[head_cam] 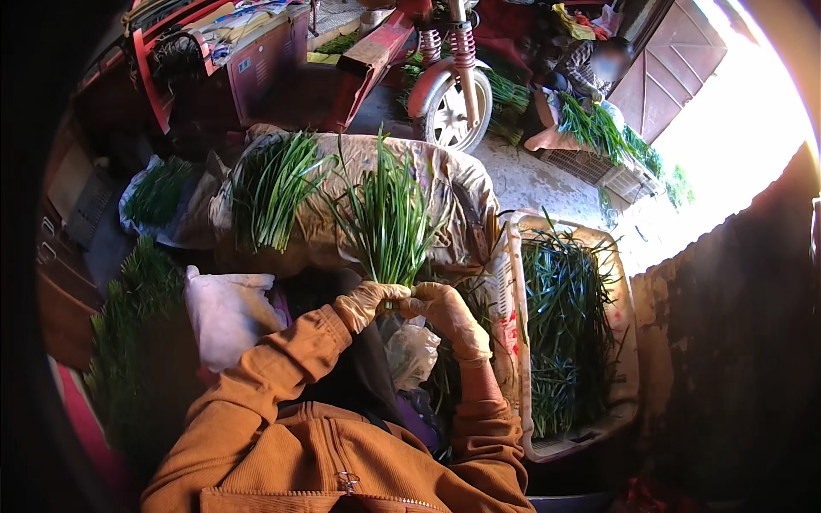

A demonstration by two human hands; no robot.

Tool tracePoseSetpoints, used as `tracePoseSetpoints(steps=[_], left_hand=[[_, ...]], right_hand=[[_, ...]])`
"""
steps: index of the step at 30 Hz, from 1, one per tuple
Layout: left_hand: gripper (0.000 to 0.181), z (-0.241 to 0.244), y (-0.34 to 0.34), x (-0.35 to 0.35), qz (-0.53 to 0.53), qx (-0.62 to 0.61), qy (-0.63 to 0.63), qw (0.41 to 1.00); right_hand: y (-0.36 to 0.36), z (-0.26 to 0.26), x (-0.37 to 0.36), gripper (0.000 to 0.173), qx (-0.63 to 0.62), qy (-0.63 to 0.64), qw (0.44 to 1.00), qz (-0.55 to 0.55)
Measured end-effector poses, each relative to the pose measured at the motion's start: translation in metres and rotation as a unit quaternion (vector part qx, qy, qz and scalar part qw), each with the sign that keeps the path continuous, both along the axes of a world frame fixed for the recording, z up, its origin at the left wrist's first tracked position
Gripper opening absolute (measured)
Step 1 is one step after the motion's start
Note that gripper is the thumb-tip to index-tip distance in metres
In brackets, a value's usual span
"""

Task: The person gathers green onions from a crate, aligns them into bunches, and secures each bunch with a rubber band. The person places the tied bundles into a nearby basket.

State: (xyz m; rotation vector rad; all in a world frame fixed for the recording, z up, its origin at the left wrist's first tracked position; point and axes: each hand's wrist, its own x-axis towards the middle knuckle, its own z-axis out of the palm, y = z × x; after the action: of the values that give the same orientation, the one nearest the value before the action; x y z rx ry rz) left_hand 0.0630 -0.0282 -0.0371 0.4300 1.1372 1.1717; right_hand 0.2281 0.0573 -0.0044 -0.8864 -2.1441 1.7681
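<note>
Both of my hands wear pale, thin gloves and meet at the base of an upright-fanned bunch of long, flat green leaves [388, 224], which look like garlic chives. My left hand [371, 305] pinches the stem ends from the left. From the other side, my right hand [449, 314] closes its fingers on the same ends; the exact finger grip is partly hidden. Beyond the hands, a cloth-covered bench [436, 160] carries a second bunch of leaves [272, 192] at its left. A dark curved strip [471, 221] lies at its right end.
A plastic crate [524, 359] with loose leaves stands at my right, beside a wall [712, 333]. More leaves [131, 308] are piled at left, near a white cloth [231, 314]. Ahead stand a vehicle's front wheel [452, 115] and a person [584, 70] handling leaves over another crate [593, 168].
</note>
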Motion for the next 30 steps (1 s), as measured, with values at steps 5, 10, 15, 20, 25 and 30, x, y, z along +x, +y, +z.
tracePoseSetpoints(steps=[5, 10, 15, 20, 25, 30], left_hand=[[0.026, 0.004, 0.0, -0.013, -0.006, 0.023, 0.0, 1.0], [0.051, 0.004, 0.002, -0.034, 0.08, 0.09, -0.283, 0.952], [0.033, -0.015, 0.006, -0.047, 0.006, 0.189, -0.521, 0.832], [0.071, -0.013, 0.002, -0.033, -0.064, 0.232, -0.497, 0.833], [0.048, -0.024, -0.014, -0.016, -0.114, 0.179, -0.381, 0.9], [0.037, -0.014, -0.008, -0.007, -0.123, 0.13, -0.26, 0.949]], right_hand=[[0.003, 0.007, 0.009, 0.015, -0.042, 0.068, 0.996, -0.043], [0.033, 0.033, 0.077, 0.015, -0.021, 0.232, 0.926, -0.297], [0.036, -0.028, 0.097, 0.035, 0.186, -0.361, 0.913, -0.023], [0.028, -0.014, 0.045, 0.064, -0.086, 0.045, 0.994, -0.05], [0.021, 0.011, -0.023, 0.056, -0.205, 0.182, 0.96, 0.052], [0.011, 0.063, -0.05, 0.046, -0.073, 0.014, 0.996, -0.047]])
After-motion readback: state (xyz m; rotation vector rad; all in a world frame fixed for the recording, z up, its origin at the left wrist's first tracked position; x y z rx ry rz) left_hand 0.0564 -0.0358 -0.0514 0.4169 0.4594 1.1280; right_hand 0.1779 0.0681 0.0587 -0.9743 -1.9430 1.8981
